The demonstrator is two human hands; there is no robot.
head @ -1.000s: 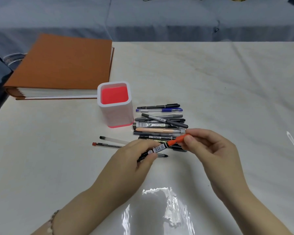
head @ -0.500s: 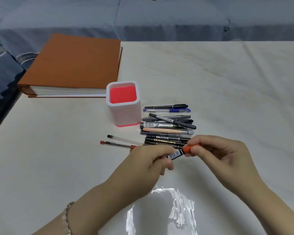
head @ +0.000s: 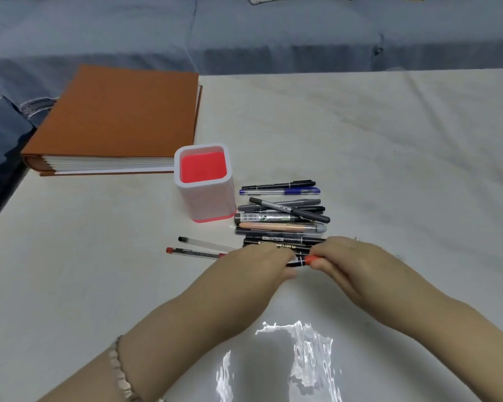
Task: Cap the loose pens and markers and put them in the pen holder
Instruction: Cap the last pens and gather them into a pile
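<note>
In the head view, both hands meet low over the white table (head: 375,158), in front of a pile of pens (head: 282,220). The left hand (head: 253,265) has its fingers curled around the black barrel of a marker (head: 298,262). The right hand (head: 346,262) pinches the orange cap (head: 314,259) at the right end of the same marker. The marker lies almost level between the two hands, and only a short piece of it shows. I cannot tell if the cap is pressed fully on.

The pen holder (head: 208,203), white outside and red inside, stands upright just beside the left end of the pile. No pens show inside it. Two thin pens lie apart from the pile, to the left of the left hand: a clear pen (head: 204,242) and a red-ended pen (head: 192,252). An orange album (head: 119,117) lies flat behind the holder, near the far left corner of the table. The left wrist wears a bracelet (head: 119,369). A blue sofa (head: 244,33) is behind the table.
</note>
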